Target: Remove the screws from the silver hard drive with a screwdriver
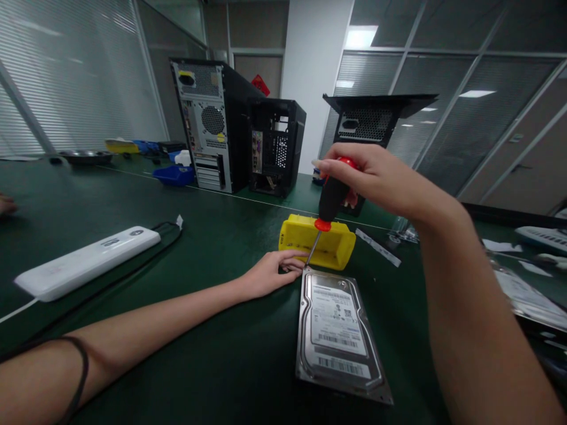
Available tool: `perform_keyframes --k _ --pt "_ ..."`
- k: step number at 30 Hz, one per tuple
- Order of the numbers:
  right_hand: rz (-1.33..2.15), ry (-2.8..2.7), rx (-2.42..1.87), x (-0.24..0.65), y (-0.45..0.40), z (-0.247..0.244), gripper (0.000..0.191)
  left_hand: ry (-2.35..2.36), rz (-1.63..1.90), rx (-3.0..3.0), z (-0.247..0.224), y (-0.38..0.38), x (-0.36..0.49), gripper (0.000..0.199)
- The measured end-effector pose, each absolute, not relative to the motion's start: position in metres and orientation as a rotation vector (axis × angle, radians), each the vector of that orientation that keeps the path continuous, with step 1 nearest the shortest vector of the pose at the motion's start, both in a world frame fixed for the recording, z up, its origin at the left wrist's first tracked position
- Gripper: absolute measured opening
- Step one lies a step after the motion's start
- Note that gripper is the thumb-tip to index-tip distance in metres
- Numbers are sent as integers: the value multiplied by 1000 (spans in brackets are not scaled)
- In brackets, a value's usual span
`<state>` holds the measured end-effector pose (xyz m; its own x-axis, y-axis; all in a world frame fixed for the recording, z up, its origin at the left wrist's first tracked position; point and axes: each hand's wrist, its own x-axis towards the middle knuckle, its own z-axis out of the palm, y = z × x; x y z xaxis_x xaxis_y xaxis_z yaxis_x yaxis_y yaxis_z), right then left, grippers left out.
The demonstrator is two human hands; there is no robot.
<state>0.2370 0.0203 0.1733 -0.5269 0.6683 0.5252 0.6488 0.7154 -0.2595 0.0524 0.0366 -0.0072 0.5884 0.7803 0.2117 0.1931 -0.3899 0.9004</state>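
Observation:
A silver hard drive (336,319) with a white label lies flat on the green table in front of me. My right hand (354,171) is wrapped round the black and red handle of a screwdriver (333,198), which leans with its tip down at the drive's far left corner. At that same corner, my left hand (277,273) rests on the table with thumb and fingertips closed against the drive's edge, next to the screwdriver tip. Just behind the drive stands a yellow bin (319,239) with small dark bits inside, probably screws.
A white power strip (91,260) with cables lies at left. Computer cases (239,124) stand at the back near a blue bin (175,174). Another drive (527,295) lies at right. Part of another person's hand (6,205) shows at the left edge.

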Motion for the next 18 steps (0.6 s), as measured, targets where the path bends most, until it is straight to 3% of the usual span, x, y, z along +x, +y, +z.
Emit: perform_keyframes --k 3,9,15,18 --pt "-40 -2291 -1089 244 22 174 39 787 796 1914 -7 37 52 45" --pt "332 -2337 -1014 255 20 176 23 767 804 1918 -11 39 52 44" --pt "-56 -2274 -1126 245 28 171 40 774 804 1919 -10 39 53 44" --pt "-72 -2278 -1216 251 31 172 48 777 795 1922 -8 37 52 45"
